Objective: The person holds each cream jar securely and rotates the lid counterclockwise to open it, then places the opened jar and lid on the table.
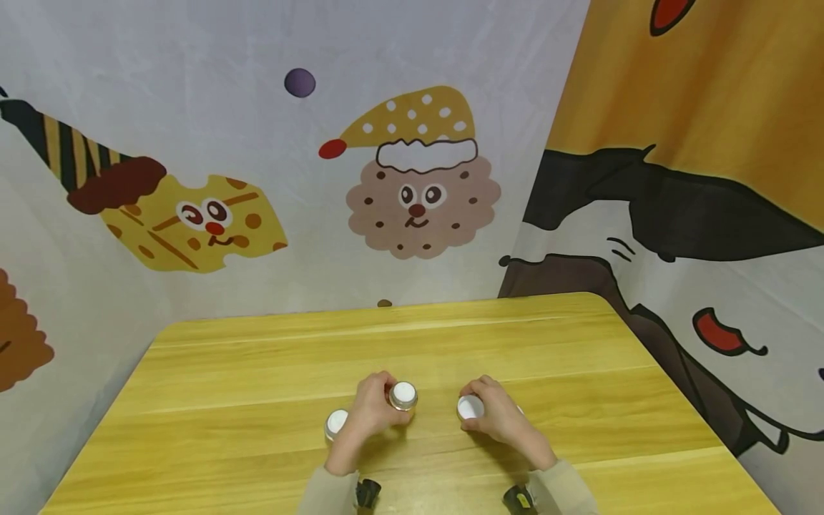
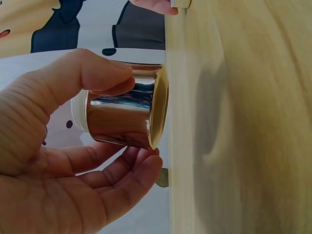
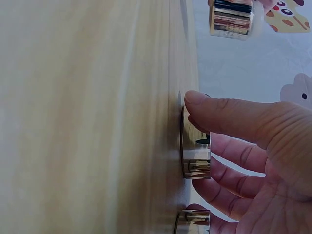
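Note:
My left hand point(image 1: 375, 406) grips a small shiny gold jar point(image 2: 122, 109) between thumb and fingers. The jar is held above the table, base down, and a pale neck shows at its top. From the head view its top is a white disc. Beside the left wrist stands another white-topped jar point(image 1: 335, 423), partly covered by the hand. To the right, my right hand point(image 1: 494, 411) pinches a low gold-sided lid point(image 3: 197, 161) with a white top, which sits on the table. A second gold-sided piece point(image 3: 194, 223) lies close to those fingers, mostly hidden behind the hand in the head view.
The wood-grain table point(image 1: 270, 365) has rounded far corners. Behind it hangs a pale cloth point(image 1: 244, 129) printed with cartoon food figures. Another printed cloth part, orange and black point(image 1: 695, 129), covers the right side.

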{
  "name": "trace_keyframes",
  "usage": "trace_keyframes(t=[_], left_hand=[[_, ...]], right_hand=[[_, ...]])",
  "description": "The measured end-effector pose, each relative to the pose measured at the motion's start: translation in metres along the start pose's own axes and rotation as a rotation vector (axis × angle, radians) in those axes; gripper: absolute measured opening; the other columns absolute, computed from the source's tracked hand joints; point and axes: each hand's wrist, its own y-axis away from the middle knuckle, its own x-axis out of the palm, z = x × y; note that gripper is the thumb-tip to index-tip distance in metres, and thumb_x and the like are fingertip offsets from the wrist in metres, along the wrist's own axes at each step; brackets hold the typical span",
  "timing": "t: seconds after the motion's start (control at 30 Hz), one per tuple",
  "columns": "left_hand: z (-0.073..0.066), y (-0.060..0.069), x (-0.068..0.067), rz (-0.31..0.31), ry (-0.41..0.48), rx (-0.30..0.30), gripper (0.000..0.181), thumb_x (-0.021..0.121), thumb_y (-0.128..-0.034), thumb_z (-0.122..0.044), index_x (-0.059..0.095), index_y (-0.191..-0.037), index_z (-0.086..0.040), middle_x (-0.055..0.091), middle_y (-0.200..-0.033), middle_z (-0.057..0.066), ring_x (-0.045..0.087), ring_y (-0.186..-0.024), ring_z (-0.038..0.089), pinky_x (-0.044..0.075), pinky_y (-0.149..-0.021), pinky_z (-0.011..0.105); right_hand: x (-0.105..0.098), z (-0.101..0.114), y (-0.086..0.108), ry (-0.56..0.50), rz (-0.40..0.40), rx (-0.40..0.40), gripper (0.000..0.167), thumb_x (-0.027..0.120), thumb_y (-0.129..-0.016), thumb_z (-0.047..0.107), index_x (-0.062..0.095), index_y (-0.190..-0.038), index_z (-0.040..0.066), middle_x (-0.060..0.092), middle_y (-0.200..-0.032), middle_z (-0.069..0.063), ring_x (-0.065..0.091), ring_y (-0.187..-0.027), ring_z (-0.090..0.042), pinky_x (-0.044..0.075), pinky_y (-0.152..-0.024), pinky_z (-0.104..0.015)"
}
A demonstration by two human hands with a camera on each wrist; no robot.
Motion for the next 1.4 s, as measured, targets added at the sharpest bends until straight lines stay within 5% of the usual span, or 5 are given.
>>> trace_keyframes(t=[0.47, 1.4], left_hand=[[0.0065, 0.0035, 0.0046, 0.017, -0.07, 0.007, 0.038, 0.082, -0.0523, 0.001, 0.056, -0.079, 0.0, 0.052, -0.074, 0.003, 0.046, -0.071, 0.016, 0.043, -0.062, 0.028], [0.0084, 0.0025, 0.007, 0.086, -0.118, -0.077, 0.045, 0.082, -0.0501, 0.002, 0.051, -0.083, 0.001, 0.048, -0.078, 0.007, 0.047, -0.073, 0.021, 0.045, -0.065, 0.034]], right_hand=[[0.0004, 0.0007, 0.0011, -0.001, 0.006, -0.008, 0.042, 0.086, -0.061, 0.009, 0.063, -0.096, 0.004, 0.057, -0.095, -0.007, 0.054, -0.089, -0.024, 0.05, -0.075, -0.045], [-0.0002, 0.0011, 0.0, 0.026, 0.002, 0.002, 0.041, 0.086, -0.062, 0.009, 0.062, -0.096, 0.006, 0.056, -0.095, -0.006, 0.053, -0.089, -0.023, 0.049, -0.075, -0.043]])
